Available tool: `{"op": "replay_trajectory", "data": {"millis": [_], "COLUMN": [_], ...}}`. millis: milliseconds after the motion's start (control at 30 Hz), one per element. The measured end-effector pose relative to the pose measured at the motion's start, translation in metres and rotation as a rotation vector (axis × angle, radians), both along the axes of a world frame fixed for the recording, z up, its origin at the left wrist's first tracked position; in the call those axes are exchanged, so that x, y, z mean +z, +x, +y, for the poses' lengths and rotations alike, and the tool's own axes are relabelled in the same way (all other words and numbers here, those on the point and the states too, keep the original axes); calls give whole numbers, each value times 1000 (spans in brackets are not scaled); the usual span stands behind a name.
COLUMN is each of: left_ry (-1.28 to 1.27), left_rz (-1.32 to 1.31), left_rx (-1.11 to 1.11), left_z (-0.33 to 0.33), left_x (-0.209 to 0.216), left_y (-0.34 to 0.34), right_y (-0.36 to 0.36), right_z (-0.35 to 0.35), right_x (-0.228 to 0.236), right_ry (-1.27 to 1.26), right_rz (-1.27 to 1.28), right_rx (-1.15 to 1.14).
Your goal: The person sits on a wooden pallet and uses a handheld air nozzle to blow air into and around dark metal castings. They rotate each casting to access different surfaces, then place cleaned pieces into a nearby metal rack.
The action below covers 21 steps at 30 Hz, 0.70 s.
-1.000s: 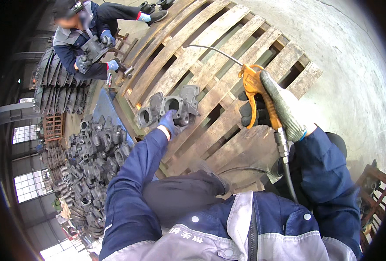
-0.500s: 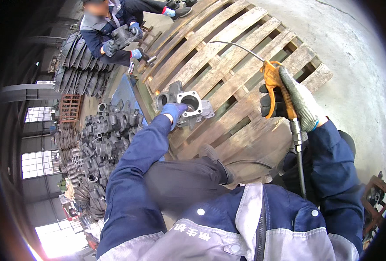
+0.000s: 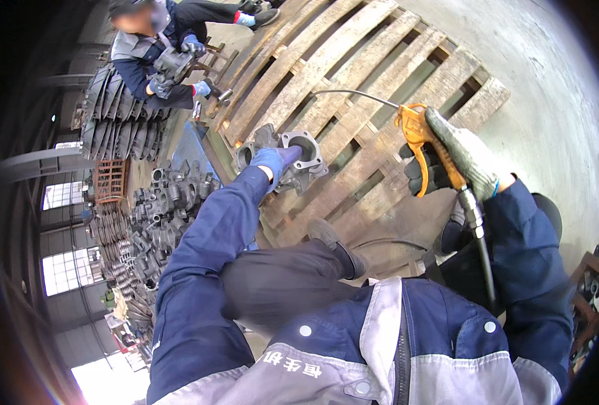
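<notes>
My left hand point(image 3: 276, 162), in a blue glove, is closed on a dark metal casting point(image 3: 299, 174) with a bright machined square flange around a round bore. The casting is above the near left part of a wooden pallet; whether it rests on the slats I cannot tell. My right hand point(image 3: 453, 158) wears a white and dark grey glove. It is wrapped round an orange air blow gun point(image 3: 417, 128) with a long thin bent nozzle pointing left toward the casting. A metal coupling point(image 3: 471, 210) and a dark hose run down from the gun's grip.
The slatted wooden pallet point(image 3: 373, 81) spreads out in front. A pile of dark castings point(image 3: 168, 209) lies at left, beside a blue sheet point(image 3: 198, 152). Far left, a seated co-worker point(image 3: 144, 64) in blue gloves holds another casting point(image 3: 174, 65). A rusty metal frame point(image 3: 593, 290) stands at right.
The casting's flange has tilted, and my left hand has shifted along it slightly. The blow gun has moved a little down and left, still in my right hand. The whole view has shifted slightly.
</notes>
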<state>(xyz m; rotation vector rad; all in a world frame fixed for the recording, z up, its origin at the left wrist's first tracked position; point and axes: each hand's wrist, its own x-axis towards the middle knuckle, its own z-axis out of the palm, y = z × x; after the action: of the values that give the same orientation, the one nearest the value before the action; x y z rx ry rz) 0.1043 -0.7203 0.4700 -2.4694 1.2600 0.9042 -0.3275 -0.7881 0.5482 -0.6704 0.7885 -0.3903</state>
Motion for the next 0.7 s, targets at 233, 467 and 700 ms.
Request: {"op": "replay_trajectory", "data": {"millis": [233,467,700], "left_ry": [-78,-115,-257], "left_rz": [-54,73,346], "left_rx": [-8,-128,301], "left_z": [2,9,16], "left_x": [-19,-16,-27], "left_y": [18,26,29], "right_y": [-29,-41,-48], "right_z": [0,10,24], "right_x": [-25,-32,-46], "right_ry": [-79,-45,-182], "right_rz": [5,-32,110], "right_rx": [68,139,94]}}
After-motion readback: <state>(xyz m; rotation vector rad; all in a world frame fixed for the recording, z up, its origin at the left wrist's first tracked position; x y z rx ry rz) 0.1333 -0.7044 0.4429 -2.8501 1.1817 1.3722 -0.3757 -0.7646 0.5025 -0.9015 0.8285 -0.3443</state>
